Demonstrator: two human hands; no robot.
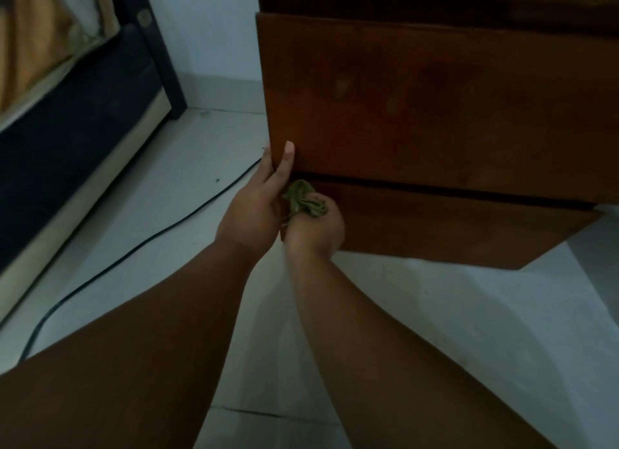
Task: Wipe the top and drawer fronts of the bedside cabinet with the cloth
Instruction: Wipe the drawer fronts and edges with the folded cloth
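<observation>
The brown wooden bedside cabinet (435, 96) fills the upper right, seen from low down. Its large upper drawer front stands out over the lower drawer front (452, 227). My left hand (258, 207) grips the bottom left corner of the upper drawer front, thumb on the face and fingers around the side edge. My right hand (316, 229) is closed on a crumpled green cloth (303, 202) and presses it against the left end of the lower drawer front, just under the gap between drawers. The cabinet top is out of view.
A black cable (134, 247) runs across the white tiled floor (435, 331) on the left. A bed with a dark frame (83, 120) and tan bedding stands at the far left. A pale wall (207, 29) lies behind, between bed and cabinet.
</observation>
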